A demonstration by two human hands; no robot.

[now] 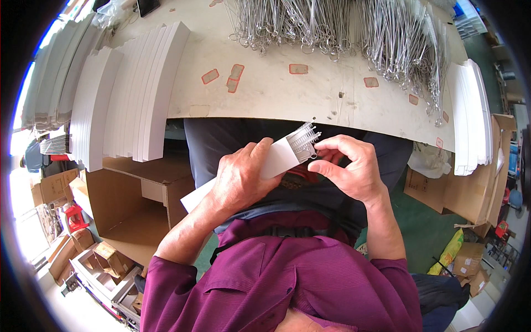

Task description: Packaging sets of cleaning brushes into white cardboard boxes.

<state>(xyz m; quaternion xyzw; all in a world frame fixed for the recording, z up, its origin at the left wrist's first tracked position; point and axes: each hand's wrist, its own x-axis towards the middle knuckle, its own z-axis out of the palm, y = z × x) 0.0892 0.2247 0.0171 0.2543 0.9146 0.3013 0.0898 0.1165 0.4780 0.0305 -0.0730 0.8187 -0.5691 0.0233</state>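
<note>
Over my lap, just off the table's front edge, my left hand (241, 172) is wrapped round a long, narrow white cardboard box (280, 159). The box tilts, its upper end pointing up and right. Out of that end stick several thin wire cleaning brushes (303, 139) with pale bristles; the rest of them is hidden inside. At this end my right hand (351, 165) has its fingertips close against the brushes. A gap shows between its thumb and bent index finger, and the other fingers curl behind.
Big piles of wire brushes (298, 25) with ring ends lie at the back of the table (265, 94). Flat white boxes (141, 99) stand in rows at left; another stack (470, 116) is at right. Open brown cartons (127, 207) flank my legs on the floor.
</note>
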